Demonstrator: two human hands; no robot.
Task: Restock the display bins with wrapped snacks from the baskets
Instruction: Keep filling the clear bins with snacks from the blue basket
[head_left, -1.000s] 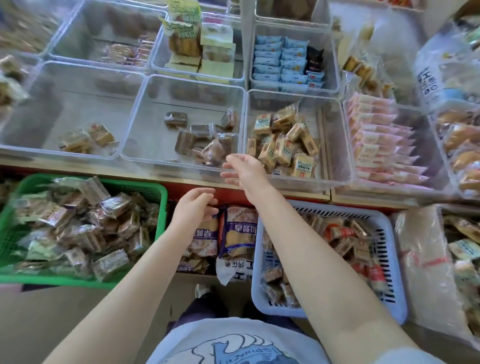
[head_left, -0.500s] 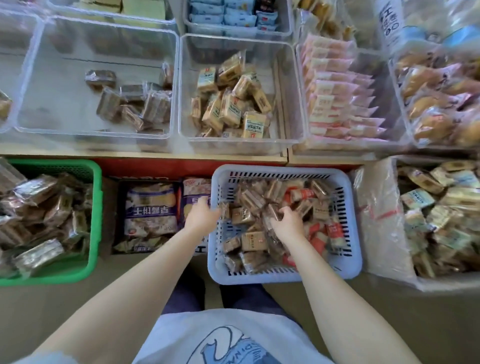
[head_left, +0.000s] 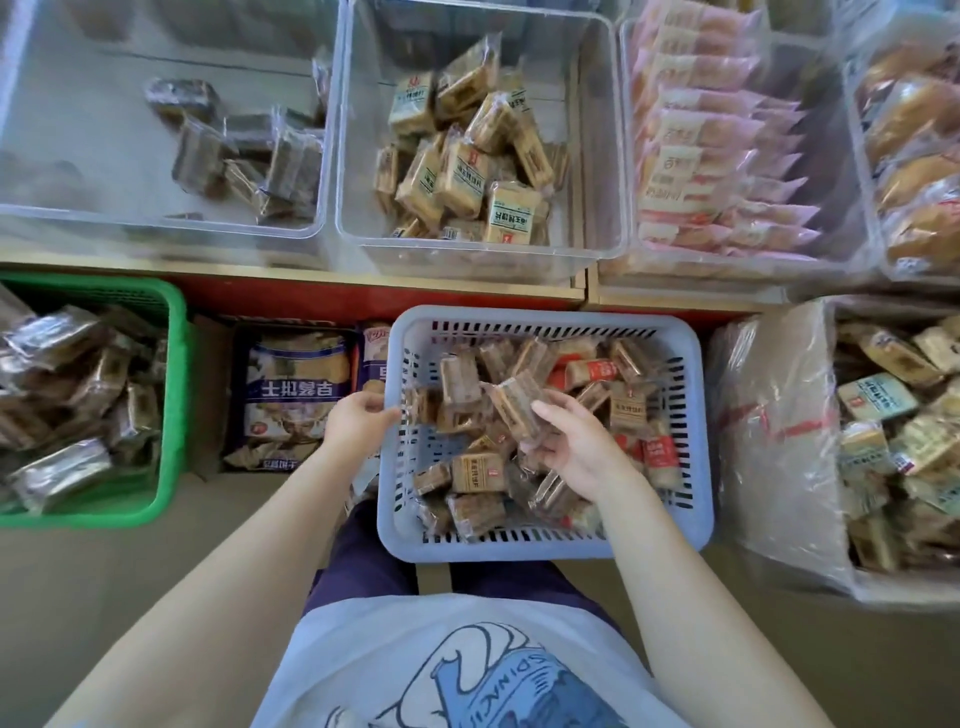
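Both hands had dropped from the clear display bins to the pale blue slotted plastic basket (head_left: 545, 540).

Half a second earlier the right hand (head_left: 576, 447) was buried among the wrapped snacks; now it had lifted, fingers curled round a clear-wrapped brown snack bar (head_left: 517, 402). The left hand (head_left: 358, 423) stayed gripping the basket's left rim.
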